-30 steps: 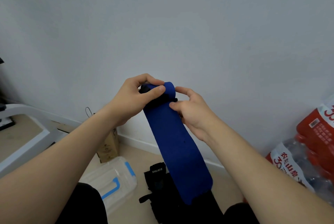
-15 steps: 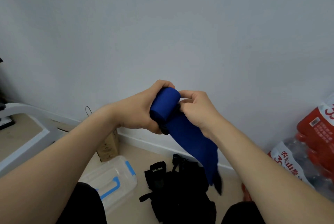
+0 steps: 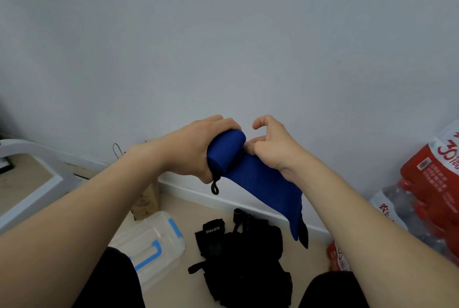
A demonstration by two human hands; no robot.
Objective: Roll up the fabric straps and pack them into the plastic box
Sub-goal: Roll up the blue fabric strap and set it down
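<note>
Step in hand: rolling. My left hand (image 3: 196,148) wraps round the rolled part of the blue strap (image 3: 248,173). Touching it, my right hand (image 3: 273,148) curls on the loose tail, thumb and forefinger lifted. Next, I judge, wind in the hanging tail. Below the hands, well apart: plastic box (image 3: 154,240), black straps (image 3: 243,253); free air between.

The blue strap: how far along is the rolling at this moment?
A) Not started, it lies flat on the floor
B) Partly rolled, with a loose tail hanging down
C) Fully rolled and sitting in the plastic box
B: the left hand grips the rolled end of the blue strap, and its unrolled tail hangs below the right hand.
</note>
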